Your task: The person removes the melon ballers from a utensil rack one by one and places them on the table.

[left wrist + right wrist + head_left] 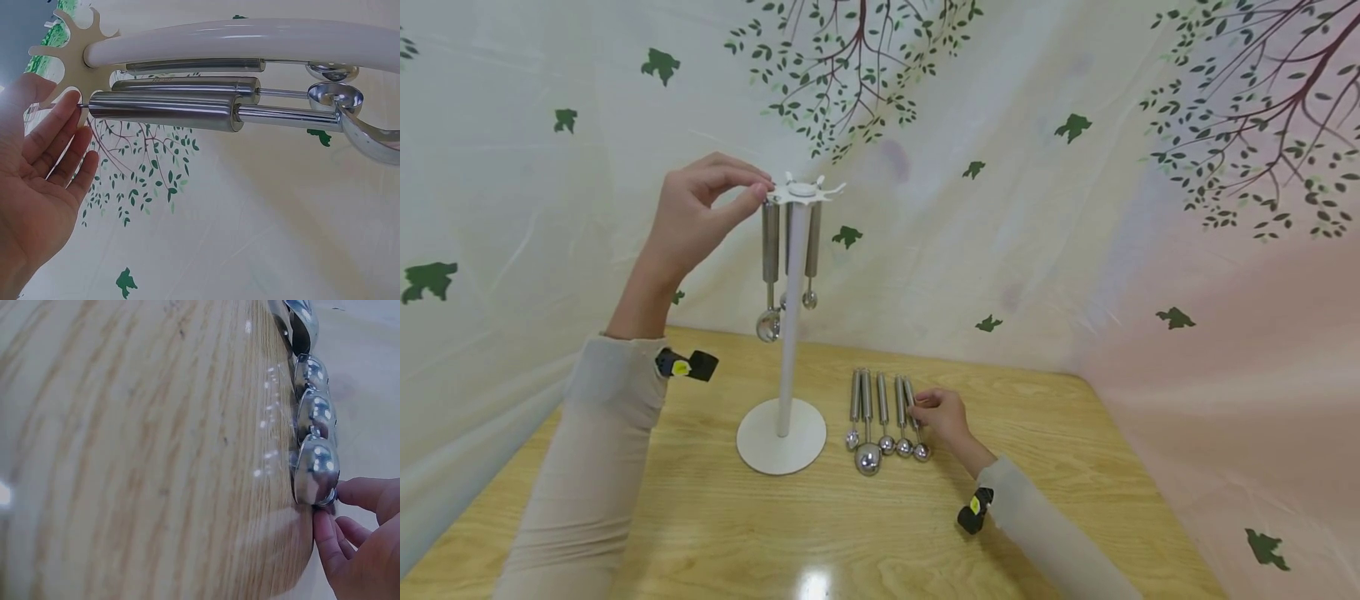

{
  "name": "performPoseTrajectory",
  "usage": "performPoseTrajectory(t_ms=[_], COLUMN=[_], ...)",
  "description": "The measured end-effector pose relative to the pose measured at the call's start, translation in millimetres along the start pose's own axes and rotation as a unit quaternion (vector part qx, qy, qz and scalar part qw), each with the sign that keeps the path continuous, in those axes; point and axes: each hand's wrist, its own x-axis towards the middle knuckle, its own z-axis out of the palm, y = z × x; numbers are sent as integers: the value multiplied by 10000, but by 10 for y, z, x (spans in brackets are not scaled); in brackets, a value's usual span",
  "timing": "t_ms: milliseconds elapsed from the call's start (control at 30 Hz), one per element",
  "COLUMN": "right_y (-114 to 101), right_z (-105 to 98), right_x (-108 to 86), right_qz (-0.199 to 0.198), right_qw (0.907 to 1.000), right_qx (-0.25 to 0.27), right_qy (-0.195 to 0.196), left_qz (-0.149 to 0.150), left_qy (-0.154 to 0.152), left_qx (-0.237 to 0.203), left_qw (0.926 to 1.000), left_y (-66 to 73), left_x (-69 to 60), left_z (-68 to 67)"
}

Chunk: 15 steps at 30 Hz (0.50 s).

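A white stand (pixel 792 333) with a round base carries a hooked ring (pixel 802 193) at its top, and several steel scoops hang there. My left hand (pixel 691 208) is up at the ring, pinching the top end of a hanging scoop (pixel 162 111) at one hook. On the table, my right hand (pixel 946 414) pinches the rightmost scoop (pixel 921 451) of a row near its handle's lower end. That scoop's rounded bowl (pixel 317 469) faces up in the right wrist view; my fingers partly hide its neck.
To the left of the right hand lie several more scoops, including a large one (pixel 868 458) and a small one (pixel 852 438). The wooden table (pixel 715 533) meets a leaf-patterned cloth (pixel 925 275) at the back and sides.
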Motion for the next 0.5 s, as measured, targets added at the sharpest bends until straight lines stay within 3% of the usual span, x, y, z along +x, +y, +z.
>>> performPoseTrajectory(t_ms=[200, 500], right_y=[-20, -43], right_z=[36, 22], right_x=[-6, -45], right_qz=[371, 160], right_qw=[9984, 9981], right_qx=[-371, -592], right_qy=[198, 65], left_qz=[-4, 6], left_qy=[-9, -20], left_qx=[19, 9], left_qw=[10000, 10000], left_y=[-2, 4], left_x=[0, -6], left_z=[6, 2])
